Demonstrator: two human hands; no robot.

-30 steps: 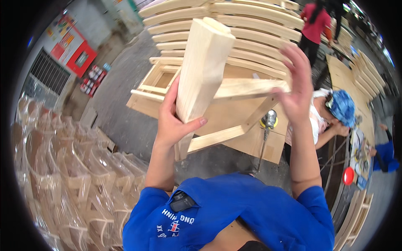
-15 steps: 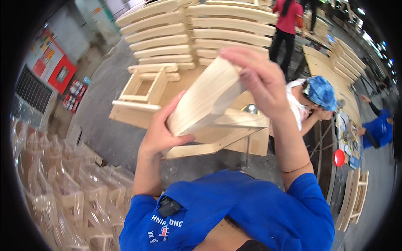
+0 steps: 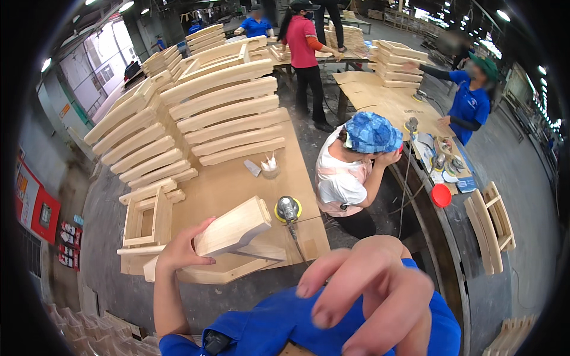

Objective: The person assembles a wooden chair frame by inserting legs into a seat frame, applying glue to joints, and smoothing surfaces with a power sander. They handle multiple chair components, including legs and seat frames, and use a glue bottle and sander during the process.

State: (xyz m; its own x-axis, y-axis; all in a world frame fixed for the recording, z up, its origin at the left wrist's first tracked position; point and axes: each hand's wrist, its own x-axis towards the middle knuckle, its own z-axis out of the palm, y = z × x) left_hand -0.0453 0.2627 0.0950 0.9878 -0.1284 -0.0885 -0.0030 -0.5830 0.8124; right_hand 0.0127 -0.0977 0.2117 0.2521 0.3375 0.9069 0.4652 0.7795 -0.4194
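Note:
My left hand (image 3: 181, 246) grips one end of a pale wooden frame (image 3: 234, 228), thumb below and fingers over the broad rail. The frame is tilted over the near edge of the worktable, its lower bar reaching toward me. My right hand (image 3: 377, 291) is raised close to the head camera, away from the wood, with fingers bent and apart and nothing visible in them. Just right of the frame, a round power sander (image 3: 288, 209) with a yellow rim rests on the table.
The brown-covered worktable (image 3: 222, 178) bears tall stacks of wooden frames (image 3: 228, 107), a small pot (image 3: 270, 169) and a grey sheet (image 3: 252, 168). To the right sits a person in a blue patterned hat (image 3: 373, 132). A red bowl (image 3: 441, 195) stands near another bench.
My right hand has let go of the wooden frame and come up near the camera. The left hand keeps its hold. The view has swung up, showing more of the workshop.

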